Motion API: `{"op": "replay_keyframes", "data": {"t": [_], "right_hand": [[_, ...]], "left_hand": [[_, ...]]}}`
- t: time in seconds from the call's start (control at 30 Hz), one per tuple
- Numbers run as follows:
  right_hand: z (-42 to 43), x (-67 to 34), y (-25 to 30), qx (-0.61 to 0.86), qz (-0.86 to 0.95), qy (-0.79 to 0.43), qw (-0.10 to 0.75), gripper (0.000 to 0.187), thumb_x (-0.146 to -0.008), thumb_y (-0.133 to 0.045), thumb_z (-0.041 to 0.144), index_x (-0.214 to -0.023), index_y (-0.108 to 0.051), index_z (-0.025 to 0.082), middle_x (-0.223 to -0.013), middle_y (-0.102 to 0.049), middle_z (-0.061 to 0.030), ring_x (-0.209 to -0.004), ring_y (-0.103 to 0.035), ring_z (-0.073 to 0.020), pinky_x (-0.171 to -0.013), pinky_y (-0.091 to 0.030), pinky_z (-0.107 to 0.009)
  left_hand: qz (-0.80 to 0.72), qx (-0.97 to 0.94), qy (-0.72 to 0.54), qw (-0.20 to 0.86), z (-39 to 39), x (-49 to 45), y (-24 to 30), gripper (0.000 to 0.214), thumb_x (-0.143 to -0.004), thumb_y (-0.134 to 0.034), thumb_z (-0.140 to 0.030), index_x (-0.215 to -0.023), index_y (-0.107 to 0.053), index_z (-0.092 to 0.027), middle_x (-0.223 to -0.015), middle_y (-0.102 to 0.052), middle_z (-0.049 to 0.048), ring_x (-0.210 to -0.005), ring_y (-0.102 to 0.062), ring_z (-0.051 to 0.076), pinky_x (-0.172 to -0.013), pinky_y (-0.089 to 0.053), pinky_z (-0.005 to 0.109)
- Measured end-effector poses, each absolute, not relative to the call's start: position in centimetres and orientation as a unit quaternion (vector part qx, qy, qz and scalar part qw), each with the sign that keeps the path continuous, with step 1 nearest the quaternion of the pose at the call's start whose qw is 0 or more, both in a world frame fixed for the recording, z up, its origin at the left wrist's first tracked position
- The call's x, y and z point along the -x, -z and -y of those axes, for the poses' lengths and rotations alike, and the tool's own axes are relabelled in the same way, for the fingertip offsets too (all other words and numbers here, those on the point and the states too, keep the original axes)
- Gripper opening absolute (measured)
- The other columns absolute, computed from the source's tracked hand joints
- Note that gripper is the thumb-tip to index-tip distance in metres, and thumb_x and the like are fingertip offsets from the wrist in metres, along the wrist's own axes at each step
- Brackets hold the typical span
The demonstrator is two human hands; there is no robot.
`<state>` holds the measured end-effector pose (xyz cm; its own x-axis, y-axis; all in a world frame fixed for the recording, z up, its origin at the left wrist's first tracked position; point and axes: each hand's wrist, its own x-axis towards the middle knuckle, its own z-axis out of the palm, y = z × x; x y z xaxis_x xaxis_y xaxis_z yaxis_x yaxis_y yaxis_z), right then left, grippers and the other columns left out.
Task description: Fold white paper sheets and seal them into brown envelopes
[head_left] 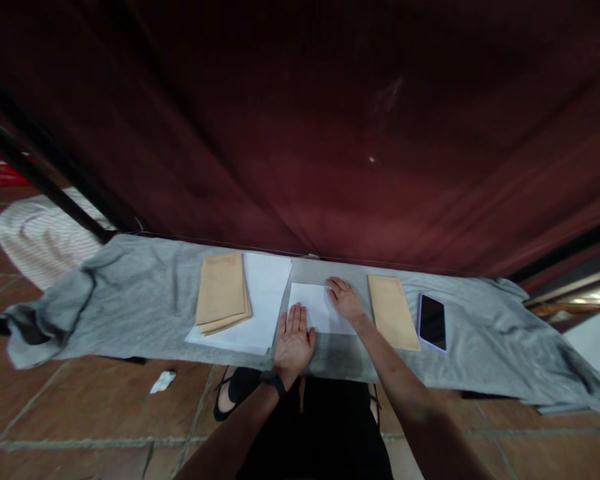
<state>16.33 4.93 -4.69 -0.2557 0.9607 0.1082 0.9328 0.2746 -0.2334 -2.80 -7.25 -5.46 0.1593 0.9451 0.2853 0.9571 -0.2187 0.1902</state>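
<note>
A sheet of white paper [316,308], perhaps folded, lies on the grey cloth in front of me. My left hand [294,339] rests palm up at its left edge, fingers stretched out, with a dark band on the wrist. Across the paper's right side lies my right hand [345,299], palm down with fingers extended over the upper right part. Just right of that hand is a single brown envelope [393,312]. To the left, several brown envelopes [222,288] are stacked on larger white sheets [267,293].
A phone [433,321] lies right of the single envelope. Grey cloth [140,293] covers the narrow bench. Behind it hangs a dark red curtain [300,167]. Striped cloth [50,230] is at the left, and a crumpled white scrap [163,381] lies on the tiled floor.
</note>
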Motion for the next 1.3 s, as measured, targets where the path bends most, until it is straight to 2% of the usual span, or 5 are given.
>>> {"op": "replay_keyframes", "data": {"t": [0.33,0.57,0.77,0.9,1.3], "right_hand": [[-6.4,-18.2,3.0,0.644,0.755,-0.099,0.074,0.036,-0.091,-0.055,0.027,-0.126,-0.065,0.027,-0.128,-0.064,-0.0073,-0.118,-0.056,-0.0229,-0.102,-0.040,-0.038],[-7.3,-18.4,1.8,0.665,0.717,-0.190,0.085,0.014,-0.080,-0.063,0.023,-0.088,-0.074,0.021,-0.108,-0.071,-0.0069,-0.106,-0.063,-0.0237,-0.094,-0.046,-0.033],[-4.8,-20.4,0.8,0.658,0.666,-0.317,0.156,0.007,-0.079,-0.064,0.022,-0.080,-0.071,0.020,-0.089,-0.073,-0.0029,-0.086,-0.068,-0.0205,-0.078,-0.052,-0.029],[-1.3,-21.5,1.1,0.657,0.599,-0.401,0.221,0.019,-0.086,-0.056,0.033,-0.078,-0.065,0.019,-0.076,-0.070,-0.0026,-0.071,-0.067,-0.0189,-0.058,-0.053,-0.027],[5.8,-20.8,4.7,0.667,0.454,-0.466,0.363,0.021,-0.075,-0.059,0.042,-0.073,-0.060,0.022,-0.061,-0.061,0.0011,-0.059,-0.062,-0.0175,-0.046,-0.052,-0.026]], "left_hand": [[0.621,0.765,0.168,0.013,7.3,3.0,5.3,0.059,-0.096,-0.040,-0.038,-0.149,-0.043,-0.012,-0.155,-0.042,0.0137,-0.148,-0.032,0.025,-0.123,-0.023,0.049],[0.619,0.766,0.171,0.012,7.5,3.3,5.1,0.056,-0.098,-0.039,-0.036,-0.147,-0.045,-0.010,-0.155,-0.042,0.0143,-0.148,-0.032,0.026,-0.122,-0.025,0.047],[0.607,0.767,0.208,0.024,7.8,3.6,4.7,0.057,-0.098,-0.040,-0.031,-0.152,-0.037,-0.015,-0.160,-0.034,0.0121,-0.149,-0.030,0.025,-0.122,-0.028,0.048],[0.601,0.768,0.222,0.019,7.8,3.7,4.6,0.053,-0.100,-0.037,-0.034,-0.150,-0.041,-0.015,-0.159,-0.037,0.0115,-0.148,-0.032,0.025,-0.120,-0.031,0.046],[0.539,0.814,0.214,-0.028,6.7,2.8,4.6,0.047,-0.103,-0.031,-0.033,-0.145,-0.045,-0.017,-0.151,-0.049,0.0095,-0.143,-0.040,0.020,-0.120,-0.032,0.042]]}}
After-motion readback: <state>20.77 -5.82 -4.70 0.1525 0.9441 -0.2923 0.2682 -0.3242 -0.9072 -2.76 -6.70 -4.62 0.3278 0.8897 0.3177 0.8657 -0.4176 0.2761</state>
